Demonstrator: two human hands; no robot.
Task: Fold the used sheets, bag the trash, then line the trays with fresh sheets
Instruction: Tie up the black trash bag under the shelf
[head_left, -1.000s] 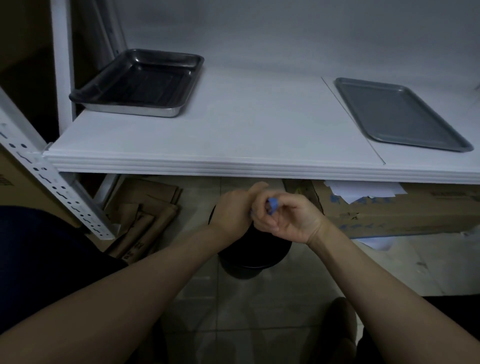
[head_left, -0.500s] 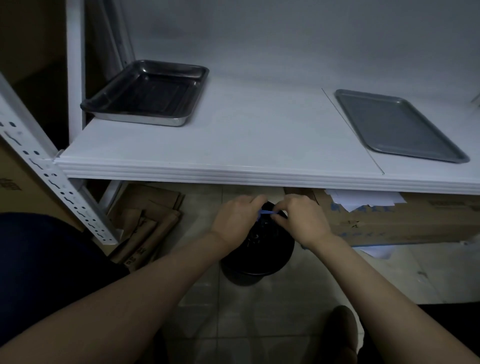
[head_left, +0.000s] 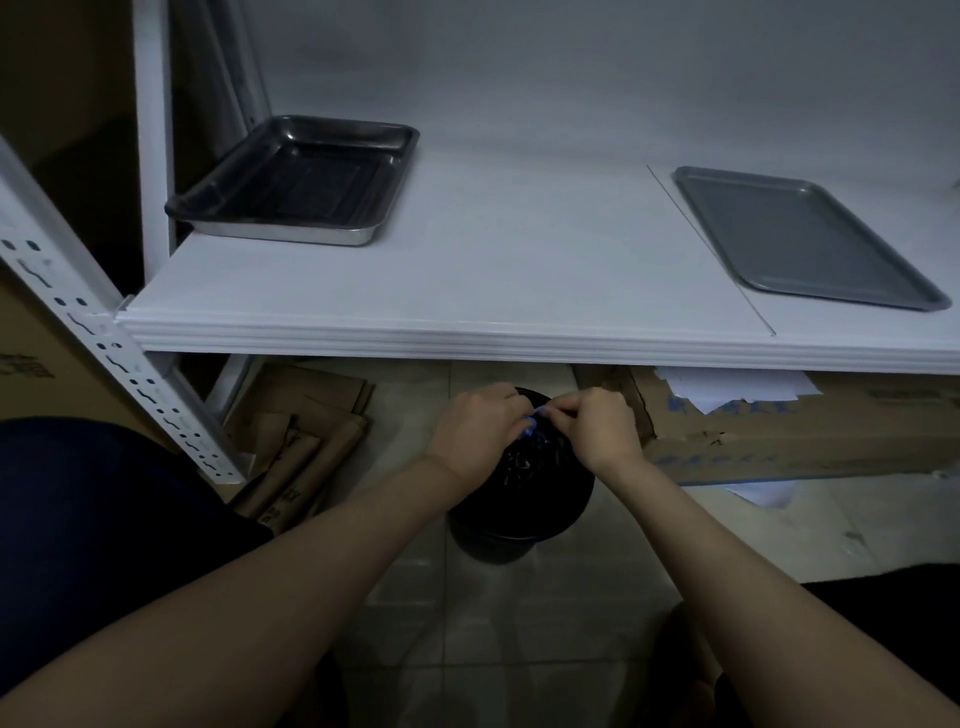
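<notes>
A black trash bag (head_left: 530, 467) fills a round bin (head_left: 498, 540) on the tiled floor below the shelf. Above its gathered top, my left hand (head_left: 475, 428) and my right hand (head_left: 602, 428) both pinch a thin blue tie (head_left: 535, 415), fingers curled round its ends. On the white shelf (head_left: 519, 270) a deep steel tray (head_left: 306, 182) stands at the back left and a flat grey tray (head_left: 800, 234) lies at the right. Both trays show bare metal. A stack of white sheets (head_left: 727, 387) lies on a cardboard box under the shelf.
A long cardboard box (head_left: 805, 431) lies on the floor right of the bin. Flattened cardboard (head_left: 301, 431) is stacked left of it. A perforated white upright (head_left: 98, 332) slants down at the left. My dark-clad knees flank the bin.
My hands moved apart and lowered slightly onto the bag's top, drawing the blue tie out between them. The view tilted down a little.
</notes>
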